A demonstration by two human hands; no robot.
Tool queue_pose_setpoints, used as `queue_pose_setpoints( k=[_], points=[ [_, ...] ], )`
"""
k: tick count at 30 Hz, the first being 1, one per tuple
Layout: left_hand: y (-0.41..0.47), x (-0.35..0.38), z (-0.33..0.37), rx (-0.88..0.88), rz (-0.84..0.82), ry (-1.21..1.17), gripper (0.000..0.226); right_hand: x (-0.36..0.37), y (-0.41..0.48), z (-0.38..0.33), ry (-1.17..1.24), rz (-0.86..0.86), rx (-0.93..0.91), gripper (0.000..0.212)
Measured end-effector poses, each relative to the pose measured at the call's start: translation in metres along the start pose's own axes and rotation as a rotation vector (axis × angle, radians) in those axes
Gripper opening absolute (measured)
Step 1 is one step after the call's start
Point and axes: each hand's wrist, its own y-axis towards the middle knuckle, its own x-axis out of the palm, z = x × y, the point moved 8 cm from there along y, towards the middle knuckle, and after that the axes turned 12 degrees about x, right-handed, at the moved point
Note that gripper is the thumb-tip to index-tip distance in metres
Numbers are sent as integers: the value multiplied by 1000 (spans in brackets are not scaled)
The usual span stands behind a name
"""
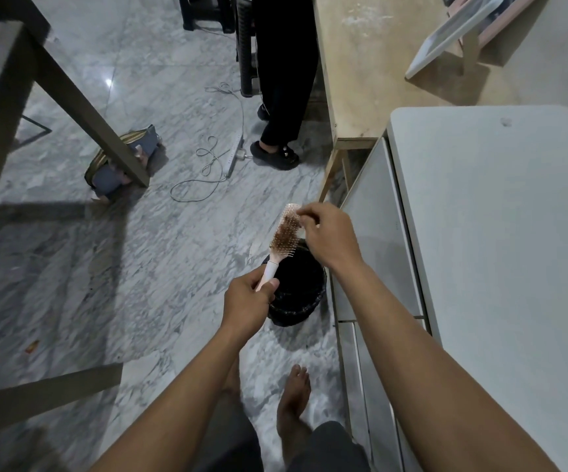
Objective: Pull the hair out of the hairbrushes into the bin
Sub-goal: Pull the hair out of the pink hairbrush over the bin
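A pink hairbrush [284,235] with brown hair matted in its bristles is held upright above a black bin [298,294] lined with a black bag on the marble floor. My left hand [247,301] grips the brush by its pale handle. My right hand [327,235] is at the brush's top edge, with thumb and fingertips pinched on the hair there. The bin's far rim is partly hidden behind the brush and my hands.
A white cabinet [497,267] stands right of the bin, a wooden table [378,73] beyond it. A person in black trousers and slippers [277,153] stands ahead, beside a power strip with cables [231,158]. A table leg [81,107] and a bag [122,161] lie left.
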Motion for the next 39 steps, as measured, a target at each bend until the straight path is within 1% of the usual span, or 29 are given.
queue_pose_setpoints(
  k=[2, 5, 7, 9, 13, 16, 18, 21, 23, 25, 27, 28, 31, 32, 34, 36, 39],
  points=[
    [0, -1, 1, -1, 6, -8, 37, 10, -3, -7, -160, -60, -74, 25],
    [-1, -1, 3, 1, 2, -4, 36, 10, -3, -11, -262, -14, -123, 21],
    [-2, -1, 5, 4, -9, 5, 33, 10, -1, -10, -334, 3, -119, 18],
    [-3, -1, 4, -1, -10, 11, 32, 7, 2, -8, -311, -12, -63, 16],
    [-2, -3, -2, -27, 3, 12, 33, -5, 7, 1, 28, -44, 112, 14],
    [0, -4, -3, -34, 5, -1, 33, -10, 6, 7, 300, -81, 206, 15],
    [1, -8, -6, -73, 41, -40, 32, -15, 5, 9, 489, -97, 247, 16],
    [2, -13, -12, -113, 83, -68, 31, -22, 5, 11, 793, -122, 299, 11],
    [3, -16, -13, -119, 100, -72, 30, -26, 6, 11, 943, -156, 327, 9],
    [4, -19, -14, -119, 121, -75, 29, -28, 8, 12, 1031, -185, 352, 9],
    [6, -23, -14, -116, 144, -94, 31, -33, 9, 18, 988, -146, 377, 9],
    [7, -26, -14, -115, 158, -113, 33, -35, 10, 26, 909, -93, 402, 10],
    [11, -38, -8, -93, 224, -173, 37, -36, 12, 68, 502, 88, 548, 17],
    [13, -43, -4, -80, 249, -183, 37, -31, 12, 83, 375, 93, 601, 18],
    [18, -52, 2, -52, 275, -193, 37, -12, 8, 101, 228, 9, 661, 15],
    [23, -53, 5, -40, 247, -187, 39, 6, 4, 103, 160, -60, 632, 12],
    [22, -43, 6, -32, 159, -143, 40, 19, 2, 98, 150, -46, 579, 14]
  ],
)
